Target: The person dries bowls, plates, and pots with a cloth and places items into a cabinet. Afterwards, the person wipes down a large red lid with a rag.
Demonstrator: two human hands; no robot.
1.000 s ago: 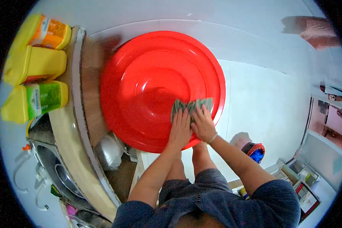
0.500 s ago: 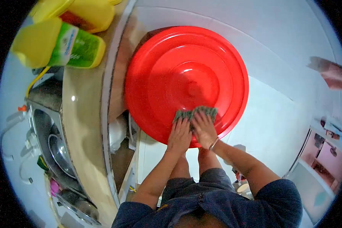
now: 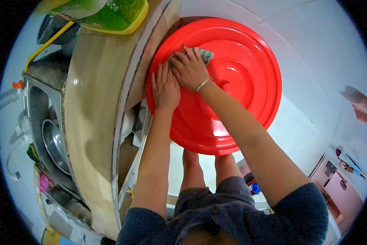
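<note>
A large round red lid (image 3: 249, 81) with raised rings and a small central knob fills the upper middle of the view. On its upper left part lies a crumpled green patterned cloth (image 3: 207, 56). My right hand (image 3: 190, 70), with a bracelet at the wrist, presses on the cloth with fingers spread, and the cloth shows beyond its fingertips. My left hand (image 3: 166, 89) rests flat beside it near the lid's left rim, fingers extended, its tips close to the cloth's left end.
Left of the lid runs a beige counter (image 3: 91, 110) with a green and yellow bottle (image 3: 122, 14) at the top. Beyond it is a sink (image 3: 40, 102) holding a metal bowl (image 3: 55, 141). A pale wall (image 3: 314, 53) stands at the right.
Both hands and the cloth have moved from the lid's lower edge to its upper left part. The view has shifted, so the lid and bottles appear farther right and higher.
</note>
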